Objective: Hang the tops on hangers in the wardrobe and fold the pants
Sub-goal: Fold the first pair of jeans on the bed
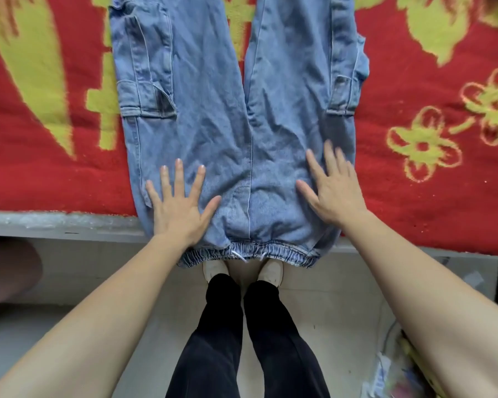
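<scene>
Pressing the blue jeans (213, 110) flat on the red blanket (429, 81) with both hands.
Left hand (181, 202) and right hand (334, 185) rest mid-frame on the denim, fingers straight and spread, gripping nothing. The side pockets (147, 99) lie flat; the waistband (270, 254) hangs over the bed edge (55, 225) at lower centre.

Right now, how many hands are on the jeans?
2. The left hand lies spread flat on the jeans, left of the centre seam near the waistband. The right hand, slightly blurred, lies opposite on the right side. Neither is hidden.
</scene>
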`<state>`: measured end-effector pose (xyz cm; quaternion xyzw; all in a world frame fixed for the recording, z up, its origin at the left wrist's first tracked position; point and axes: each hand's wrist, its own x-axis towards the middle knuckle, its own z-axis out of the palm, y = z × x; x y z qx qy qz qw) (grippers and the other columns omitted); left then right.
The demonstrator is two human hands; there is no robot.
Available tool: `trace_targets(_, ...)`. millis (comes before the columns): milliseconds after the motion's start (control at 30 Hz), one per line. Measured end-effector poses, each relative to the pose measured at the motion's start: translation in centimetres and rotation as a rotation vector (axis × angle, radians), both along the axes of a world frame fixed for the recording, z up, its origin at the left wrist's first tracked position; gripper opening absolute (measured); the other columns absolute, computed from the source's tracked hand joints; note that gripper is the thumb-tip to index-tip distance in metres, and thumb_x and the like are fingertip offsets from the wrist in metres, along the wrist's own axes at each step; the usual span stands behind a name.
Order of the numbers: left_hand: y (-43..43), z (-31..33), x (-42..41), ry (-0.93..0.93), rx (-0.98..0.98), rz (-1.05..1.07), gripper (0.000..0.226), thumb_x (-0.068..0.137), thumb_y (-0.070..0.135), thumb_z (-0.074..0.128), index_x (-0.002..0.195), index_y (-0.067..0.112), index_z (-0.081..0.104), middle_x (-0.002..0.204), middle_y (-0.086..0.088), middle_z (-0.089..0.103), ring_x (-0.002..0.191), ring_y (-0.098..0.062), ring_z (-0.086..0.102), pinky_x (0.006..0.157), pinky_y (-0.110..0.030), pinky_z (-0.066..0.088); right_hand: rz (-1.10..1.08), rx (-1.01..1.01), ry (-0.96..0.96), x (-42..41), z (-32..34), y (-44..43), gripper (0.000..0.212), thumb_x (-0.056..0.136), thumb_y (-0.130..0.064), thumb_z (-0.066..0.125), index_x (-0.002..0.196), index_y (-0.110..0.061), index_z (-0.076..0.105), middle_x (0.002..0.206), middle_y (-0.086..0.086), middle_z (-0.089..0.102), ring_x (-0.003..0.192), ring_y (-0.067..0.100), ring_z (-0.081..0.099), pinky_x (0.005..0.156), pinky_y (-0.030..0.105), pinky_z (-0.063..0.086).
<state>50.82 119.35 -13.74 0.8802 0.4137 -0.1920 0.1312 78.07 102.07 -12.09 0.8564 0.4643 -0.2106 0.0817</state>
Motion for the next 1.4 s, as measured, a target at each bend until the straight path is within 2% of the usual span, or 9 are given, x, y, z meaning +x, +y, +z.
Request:
trace_targets(167, 0.7, -1.6, 0.8, 0.21, -0.057, -0.019, 0.078, 0.087, 0.076, -0.005, 0.146, 0.035, -0.032, 0.152, -0.012, -0.041, 0.141, -0.044, -0.033, 0.11, -0.068, -0.016, 0.041, -0.235, 0.066, 1.2, -0.9, 1.1, 0.078, 0.096, -0.07, 0.024, 0.159, -0.033, -0.004, 0.167, 0.011, -0.01, 0.153, 0.032, -0.005, 0.124, 0.049, 0.006)
trace_targets(333, -0.5, 0.7, 1.9, 0.063, 0.008, -0.018, 0.073, 0.098, 0.051, 0.029, 0.157, 0.021, -0.005, 0.16, -0.018, -0.022, 0.147, -0.039, -0.018, 0.116, -0.065, 0.0, -0.02, 0.048, 0.038, 1.5, 2.4, 2.0, 0.057, 0.103, -0.044, 0.042, 0.153, -0.018, 0.037, 0.164, 0.018, 0.017, 0.15, 0.034, 0.021, 0.12, 0.046, 0.021)
trace_targets(633, -4.6, 2.8, 8.2, 0.023, -0.178, -0.232, 0.058, 0.103, 0.047, 0.014, 0.157, 0.031, 0.0, 0.165, -0.004, -0.012, 0.15, -0.028, -0.014, 0.116, -0.063, 0.004, 0.061, 0.112, -0.124, 8.3, 3.4, 5.8, 0.061, 0.106, -0.038, 0.032, 0.16, -0.018, 0.011, 0.166, 0.016, -0.003, 0.153, 0.037, -0.003, 0.123, 0.053, 0.009)
trace_targets(833, -6.7, 1.8, 10.8, 0.179, -0.215, 0.033, 0.061, 0.1, 0.05, 0.017, 0.155, 0.023, 0.021, 0.165, -0.007, 0.0, 0.15, -0.031, -0.007, 0.115, -0.064, -0.003, 0.002, 0.023, 0.297, 13.0, 0.3, 7.3, 0.064, 0.101, -0.044, 0.047, 0.157, -0.022, 0.026, 0.166, 0.012, 0.014, 0.153, 0.035, 0.007, 0.124, 0.044, 0.012)
trace_targets(967, -10.1, 3.6, 14.0, -0.045, 0.04, 0.177, 0.054, 0.094, 0.056, 0.036, 0.114, 0.012, 0.06, 0.123, -0.015, 0.053, 0.117, -0.034, 0.046, 0.098, -0.052, 0.032, -0.267, 0.389, 0.408, 14.5, 2.1, 5.7, 0.044, 0.097, -0.03, 0.058, 0.136, -0.012, 0.056, 0.143, 0.013, 0.049, 0.135, 0.025, 0.045, 0.113, 0.033, 0.032)
trace_targets(1067, -13.1, 4.4, 17.5, -0.157, 0.023, 0.16, 0.058, 0.088, 0.066, 0.041, 0.093, 0.011, 0.057, 0.094, -0.009, 0.053, 0.089, -0.032, 0.05, 0.075, -0.043, 0.038, -0.533, 0.485, 0.406, 15.8, 3.2, 6.1, 0.043, 0.094, -0.033, 0.06, 0.131, -0.013, 0.052, 0.132, 0.01, 0.047, 0.115, 0.022, 0.056, 0.102, 0.032, 0.041)
trace_targets(1200, -16.2, 4.2, 21.0, -0.01, -0.126, 0.071, 0.073, 0.074, 0.085, 0.042, 0.099, 0.017, 0.054, 0.098, -0.003, 0.053, 0.095, -0.026, 0.05, 0.079, -0.04, 0.041, -0.92, 0.361, 0.72, 17.6, 2.7, 6.8, 0.05, 0.096, -0.043, 0.059, 0.135, -0.014, 0.048, 0.122, 0.001, 0.057, 0.113, 0.019, 0.06, 0.096, 0.035, 0.05)
trace_targets(1300, -16.9, 3.4, 21.8, 0.068, -0.152, 0.063, 0.056, 0.079, 0.066, 0.058, 0.107, 0.017, 0.052, 0.108, -0.003, 0.053, 0.102, -0.026, 0.048, 0.08, -0.037, 0.039, -1.068, 0.309, 1.055, 17.5, 2.6, 6.7, 0.032, 0.094, -0.041, 0.064, 0.118, -0.023, 0.055, 0.102, -0.006, 0.065, 0.083, 0.006, 0.064, 0.073, 0.027, 0.052)
trace_targets(1400, -16.9, 3.3, 22.0, 0.045, -0.177, 0.1, 0.03, 0.08, 0.038, 0.06, 0.099, 0.015, 0.055, 0.098, -0.004, 0.061, 0.096, -0.026, 0.053, 0.07, -0.035, 0.035, -1.007, 0.283, 1.114, 17.4, 2.1, 6.4, 0.021, 0.092, -0.036, 0.07, 0.104, -0.02, 0.063, 0.101, -0.006, 0.07, 0.086, 0.008, 0.064, 0.077, 0.027, 0.05)
